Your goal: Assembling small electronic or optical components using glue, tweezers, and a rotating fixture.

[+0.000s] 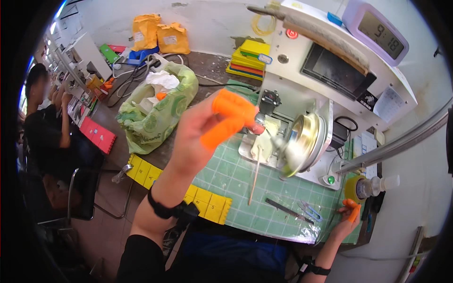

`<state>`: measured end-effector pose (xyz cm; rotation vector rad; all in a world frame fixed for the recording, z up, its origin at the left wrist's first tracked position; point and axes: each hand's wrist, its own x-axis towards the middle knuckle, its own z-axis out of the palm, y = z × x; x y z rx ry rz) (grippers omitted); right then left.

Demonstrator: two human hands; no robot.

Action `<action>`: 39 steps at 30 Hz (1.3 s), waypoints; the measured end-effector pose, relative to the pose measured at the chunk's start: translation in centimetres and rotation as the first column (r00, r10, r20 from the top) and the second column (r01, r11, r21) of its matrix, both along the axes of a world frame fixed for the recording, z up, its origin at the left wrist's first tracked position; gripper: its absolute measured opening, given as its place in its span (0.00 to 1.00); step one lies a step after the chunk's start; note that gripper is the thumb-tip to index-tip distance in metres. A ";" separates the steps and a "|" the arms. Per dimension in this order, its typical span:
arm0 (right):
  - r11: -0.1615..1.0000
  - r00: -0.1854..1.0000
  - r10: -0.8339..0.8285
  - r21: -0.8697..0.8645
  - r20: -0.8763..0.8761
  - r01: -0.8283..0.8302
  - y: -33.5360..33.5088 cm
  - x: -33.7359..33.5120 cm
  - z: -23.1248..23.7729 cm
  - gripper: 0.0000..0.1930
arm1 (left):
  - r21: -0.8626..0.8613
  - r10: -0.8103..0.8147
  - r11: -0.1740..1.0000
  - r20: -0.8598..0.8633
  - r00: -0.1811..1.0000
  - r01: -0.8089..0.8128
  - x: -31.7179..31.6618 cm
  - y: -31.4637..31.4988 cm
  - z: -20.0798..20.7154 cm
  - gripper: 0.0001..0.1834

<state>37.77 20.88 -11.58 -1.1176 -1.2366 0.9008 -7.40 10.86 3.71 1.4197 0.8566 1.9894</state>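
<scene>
My left hand [196, 125] reaches across the middle, with orange finger covers on its fingers. Its fingers are closed together at the tips, around something small that I cannot make out. Just beyond the fingertips is a round, brass-coloured wheel [302, 144] on a white machine, its near side blurred. Beneath the fingertips lies a pale yellowish cloth [266, 141], with a thin wooden stick [254, 181] extending from it over the mat. My right hand [347, 221], also in orange finger covers, rests at the right edge of the table beside a yellow tape roll [355, 188]. Its fingers are loosely curled and apart, with nothing visible between them.
On the green gridded mat [217, 174] lie a dark metal strip [288, 211] and blue-handled clippers [311, 212]. A green plastic bag [158, 113] stands left. A yellow strip [207, 203] lines the front edge. A metal bar [401, 139] slants at right. Another person [47, 127] sits far left.
</scene>
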 end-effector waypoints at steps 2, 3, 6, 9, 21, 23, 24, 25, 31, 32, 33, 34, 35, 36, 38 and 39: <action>0.999 1.000 -0.008 -0.033 -0.008 0.008 0.7 1.1 -0.7 0.22 | -0.118 0.061 0.991 0.044 0.997 -0.056 -1.9 2.1 -0.9 0.06; 0.997 0.999 -0.034 -0.075 -0.001 0.033 0.8 1.2 -1.0 0.22 | -0.142 0.091 0.987 0.080 0.993 -0.079 -2.1 3.3 -1.9 0.08; 0.993 0.998 -0.063 -0.099 0.008 0.063 0.4 1.5 -1.2 0.22 | -0.303 0.116 0.947 0.010 0.993 -0.108 -2.8 5.1 -4.3 0.08; 0.984 0.986 -0.166 -0.066 -0.018 0.165 1.0 2.3 -1.8 0.21 | -0.289 0.009 0.954 0.281 0.960 0.076 -3.1 5.2 -6.2 0.09; 0.989 0.994 -0.083 -0.112 0.077 0.091 1.3 1.4 -1.0 0.21 | -0.228 0.087 0.972 0.142 0.986 -0.052 -3.9 5.0 -7.4 0.07; 0.995 0.994 -0.054 -0.083 0.095 0.062 1.5 1.8 -1.1 0.21 | -0.194 0.175 0.961 -0.126 0.976 -0.198 -3.6 5.1 -7.3 0.06; 0.995 0.994 -0.053 -0.079 0.096 0.061 1.6 2.0 -1.2 0.21 | -0.124 0.264 0.935 -0.381 0.886 -0.332 -3.5 5.1 -7.3 0.06; 0.995 0.992 -0.044 -0.082 0.116 0.054 1.8 2.3 -1.3 0.21 | -0.121 0.267 0.935 -0.378 0.886 -0.333 -3.5 5.0 -7.2 0.06; 0.996 0.994 -0.050 -0.064 0.093 0.056 1.7 2.2 -2.0 0.20 | -0.195 0.207 0.947 -0.243 0.948 -0.257 -3.4 4.8 -7.3 0.05; 0.997 0.993 -0.053 -0.051 0.101 0.059 1.6 2.0 -1.9 0.19 | -0.197 0.206 0.945 -0.261 0.943 -0.261 -3.5 4.7 -7.4 0.05; 0.997 0.993 -0.055 -0.051 0.103 0.060 1.6 2.0 -1.9 0.19 | -0.200 0.205 0.943 -0.279 0.938 -0.266 -3.5 4.7 -7.4 0.05; 0.998 0.994 -0.043 -0.046 0.102 0.048 1.6 2.0 -1.9 0.19 | -0.201 0.204 0.943 -0.277 0.939 -0.264 -3.5 4.7 -7.5 0.05; 0.999 0.994 -0.032 -0.040 0.101 0.036 1.6 2.0 -1.9 0.19 | -0.204 0.196 0.946 -0.253 0.947 -0.250 -3.5 4.8 -7.6 0.05; 0.998 0.994 -0.034 -0.040 0.103 0.038 1.6 2.0 -1.9 0.19 | -0.207 0.187 0.950 -0.229 0.955 -0.236 -3.4 4.8 -7.7 0.05; 1.000 0.989 0.000 -0.012 0.146 0.002 1.6 2.2 -1.7 0.19 | -0.219 0.181 0.949 -0.214 0.960 -0.227 -3.2 4.8 -7.5 0.06; 1.000 0.989 -0.004 -0.012 0.148 0.005 1.5 2.1 -1.5 0.19 | -0.230 0.176 0.948 -0.201 0.964 -0.221 -3.2 4.8 -7.5 0.06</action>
